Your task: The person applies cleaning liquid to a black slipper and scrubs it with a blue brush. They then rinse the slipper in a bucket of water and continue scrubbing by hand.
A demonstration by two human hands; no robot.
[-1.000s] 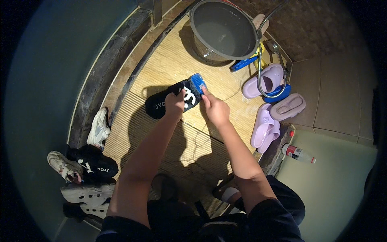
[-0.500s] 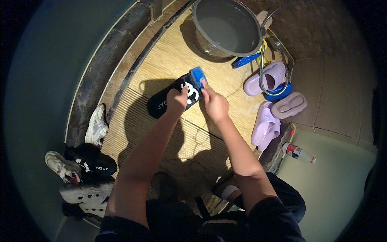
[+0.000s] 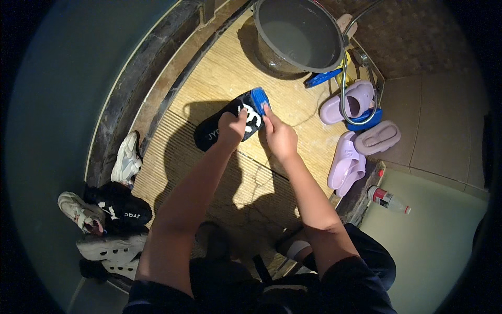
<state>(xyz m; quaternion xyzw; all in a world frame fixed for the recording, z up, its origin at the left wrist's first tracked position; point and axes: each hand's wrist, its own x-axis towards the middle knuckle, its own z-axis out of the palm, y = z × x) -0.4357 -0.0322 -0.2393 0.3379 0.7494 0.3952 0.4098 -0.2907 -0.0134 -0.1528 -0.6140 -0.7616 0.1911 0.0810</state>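
A black slipper [image 3: 210,131] with raised white lettering lies on the ribbed tan floor, pointing up and to the right. My left hand [image 3: 231,129] grips its near side, thumb pressed on the upper by the white design. In my right hand [image 3: 282,138] is a blue brush [image 3: 259,99], pinched at its near end. The brush rests against the slipper's far end; its bristles cannot be made out. The fingers under the slipper are hidden.
A dark basin [image 3: 334,63] of cloudy water stands beyond my hands. Lilac slippers [image 3: 346,163], a mauve slipper [image 3: 378,137] and a curved metal hose [image 3: 343,91] are at right, near a plastic bottle [image 3: 388,199]. Several shoes, including a white sneaker [image 3: 127,157], sit at left.
The whole view has shifted slightly. The brush is tilted a little differently at the slipper's far end; both hands keep their holds.
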